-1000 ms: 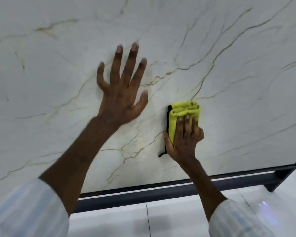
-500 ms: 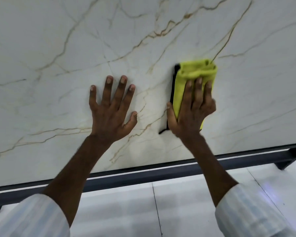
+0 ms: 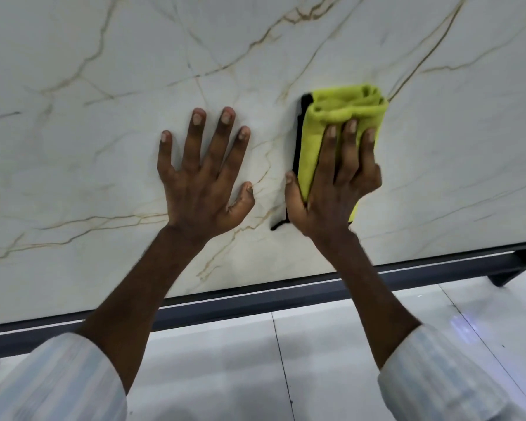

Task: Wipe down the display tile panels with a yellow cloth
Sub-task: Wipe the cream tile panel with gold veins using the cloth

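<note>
While the cloth is pressed flat, the panel point(image 3: 104, 162) is seen filling the view from 9 through 12 to 3 o'clock, a pale slab veined in gold. Glossy white floor point(image 3: 346, 360) is seen at 6 o'clock, and a dark frame point(image 3: 286, 296) is run between floor and panel, under the slab's lower edge. Two forearms in pale striped sleeves point(image 3: 58, 384) are raised from 7 and 5 o'clock.

The left hand point(image 3: 204, 189) is laid bare on the panel near centre, fingers straight and spread apart, nothing held; it is judged to serve as a brace. The right hand point(image 3: 331, 192) is set just beside it at 3 o'clock, not touching.

The cloth point(image 3: 343, 107), folded into a pad, is trapped between the right hand and the panel. That hand's fingers point(image 3: 349, 147) are laid straight and close together on top of the pad, and the thumb is laid along the pad's black edge point(image 3: 299, 141) at 9 o'clock; no curl round the cloth is shown.

The pad's long axis is run from 12 to 6 o'clock, in line with the fingers, and its free part is seen poking past the fingertips toward 12. Only the right hand is on the cloth, so the next stroke is judged to fall to it, with open slab offered toward 12 and 3 o'clock and the left hand blocking 9.
</note>
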Tool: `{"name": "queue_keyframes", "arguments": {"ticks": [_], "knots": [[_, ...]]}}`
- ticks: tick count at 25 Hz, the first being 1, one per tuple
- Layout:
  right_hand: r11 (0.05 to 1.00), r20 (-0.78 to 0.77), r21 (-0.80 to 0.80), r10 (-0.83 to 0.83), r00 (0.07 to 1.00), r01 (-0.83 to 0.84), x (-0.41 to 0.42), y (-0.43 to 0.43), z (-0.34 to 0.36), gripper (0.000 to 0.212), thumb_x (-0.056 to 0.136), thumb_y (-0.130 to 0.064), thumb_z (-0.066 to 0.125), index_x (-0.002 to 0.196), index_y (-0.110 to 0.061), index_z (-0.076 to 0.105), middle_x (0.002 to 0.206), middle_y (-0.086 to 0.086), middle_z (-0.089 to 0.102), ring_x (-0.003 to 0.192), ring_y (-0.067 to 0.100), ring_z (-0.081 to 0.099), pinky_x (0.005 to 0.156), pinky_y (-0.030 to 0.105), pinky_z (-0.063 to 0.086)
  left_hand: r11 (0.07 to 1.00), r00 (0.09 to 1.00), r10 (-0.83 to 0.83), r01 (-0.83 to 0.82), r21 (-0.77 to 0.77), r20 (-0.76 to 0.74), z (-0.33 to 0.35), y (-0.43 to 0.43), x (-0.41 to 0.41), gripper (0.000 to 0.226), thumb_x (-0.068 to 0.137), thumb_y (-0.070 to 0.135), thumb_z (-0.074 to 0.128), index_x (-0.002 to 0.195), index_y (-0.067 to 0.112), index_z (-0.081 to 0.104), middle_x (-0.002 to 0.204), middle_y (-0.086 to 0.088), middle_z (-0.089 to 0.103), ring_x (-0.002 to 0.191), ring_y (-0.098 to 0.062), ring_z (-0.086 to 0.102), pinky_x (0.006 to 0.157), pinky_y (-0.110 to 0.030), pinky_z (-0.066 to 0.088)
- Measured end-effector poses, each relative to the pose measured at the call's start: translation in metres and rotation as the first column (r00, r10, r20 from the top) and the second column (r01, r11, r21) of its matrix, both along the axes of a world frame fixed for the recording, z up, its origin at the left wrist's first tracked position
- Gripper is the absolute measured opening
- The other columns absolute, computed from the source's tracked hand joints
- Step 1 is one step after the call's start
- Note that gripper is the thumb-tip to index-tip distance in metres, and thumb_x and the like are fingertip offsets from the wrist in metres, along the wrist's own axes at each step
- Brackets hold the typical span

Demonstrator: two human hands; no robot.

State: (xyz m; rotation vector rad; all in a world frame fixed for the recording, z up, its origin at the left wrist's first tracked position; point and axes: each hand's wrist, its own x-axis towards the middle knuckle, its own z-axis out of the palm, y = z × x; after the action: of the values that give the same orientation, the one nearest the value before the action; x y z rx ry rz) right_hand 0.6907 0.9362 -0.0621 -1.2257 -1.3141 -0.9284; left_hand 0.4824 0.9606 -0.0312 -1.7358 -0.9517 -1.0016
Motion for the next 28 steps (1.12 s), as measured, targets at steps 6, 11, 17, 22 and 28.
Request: {"name": "queue_keyframes", "arguments": {"ticks": [6, 11, 17, 22, 28], "knots": [[0.984, 0.078, -0.161, -0.069, 0.995, 0.081, -0.004, -0.017, -0.164, 0.082, 0.084, -0.043, 0.075, 0.148, -0.01, 0.036, 0.154, 0.019, 0.031, 0.138, 0.046, 0.037, 0.105, 0.061, 0.035, 1.0, 1.0, -0.011, 0.011, -0.007, 0.005, 0.002, -0.001, -0.001, 0.07, 0.096, 0.045, 0.045, 0.159, 0.014, 0.04, 0.164, -0.014, 0.037, 0.152, -0.041, 0.03, 0.122, -0.063, 0.015], [0.947, -0.041, -0.32, -0.016, 0.999, 0.002, -0.04, -0.033, -0.204, 0.089, 0.074, -0.044, 0.076, 0.144, -0.009, 0.033, 0.155, 0.015, 0.024, 0.137, 0.043, 0.031, 0.099, 0.062, 0.039, 0.998, 0.998, -0.05, 0.049, -0.028, -0.034, 0.007, -0.01, -0.006, 0.07, 0.098, 0.044, 0.048, 0.161, 0.014, 0.037, 0.169, -0.014, 0.027, 0.154, -0.04, 0.025, 0.121, -0.059, 0.014], [0.996, -0.014, 0.005, 0.085, 0.996, -0.085, -0.071, -0.004, -0.007, 0.083, 0.085, -0.045, 0.066, 0.156, -0.018, 0.031, 0.159, 0.014, 0.029, 0.146, 0.04, 0.034, 0.106, 0.059, 0.033, 0.993, 1.0, 0.003, -0.004, -0.116, -0.012, -0.009, -0.03, -0.086, 0.075, 0.102, 0.049, 0.04, 0.164, 0.011, 0.025, 0.174, -0.015, -0.002, 0.16, -0.041, 0.008, 0.12, -0.06, 0.013], [1.0, 0.015, -0.005, 0.01, 1.0, -0.01, -0.076, 0.003, -0.086, 0.08, 0.087, -0.043, 0.065, 0.156, -0.017, 0.032, 0.166, 0.013, 0.025, 0.149, 0.041, 0.029, 0.111, 0.059, 0.03, 0.999, 0.997, 0.042, -0.04, 0.02, -0.062, -0.034, 0.001, -0.089, 0.079, 0.095, 0.046, 0.046, 0.163, 0.012, 0.025, 0.171, -0.013, 0.021, 0.16, -0.037, 0.007, 0.125, -0.061, 0.007], [0.95, 0.122, -0.313, 0.027, 0.992, 0.013, -0.095, -0.029, -0.242, 0.083, 0.075, -0.045, 0.073, 0.141, -0.015, 0.034, 0.155, 0.011, 0.024, 0.14, 0.04, 0.025, 0.101, 0.06, 0.033, 0.998, 0.999, -0.007, 0.009, 0.056, -0.038, -0.041, 0.007, -0.09, 0.08, 0.093, 0.047, 0.046, 0.162, 0.011, 0.027, 0.168, -0.015, 0.028, 0.16, -0.036, 0.007, 0.125, -0.06, 0.008]]}}
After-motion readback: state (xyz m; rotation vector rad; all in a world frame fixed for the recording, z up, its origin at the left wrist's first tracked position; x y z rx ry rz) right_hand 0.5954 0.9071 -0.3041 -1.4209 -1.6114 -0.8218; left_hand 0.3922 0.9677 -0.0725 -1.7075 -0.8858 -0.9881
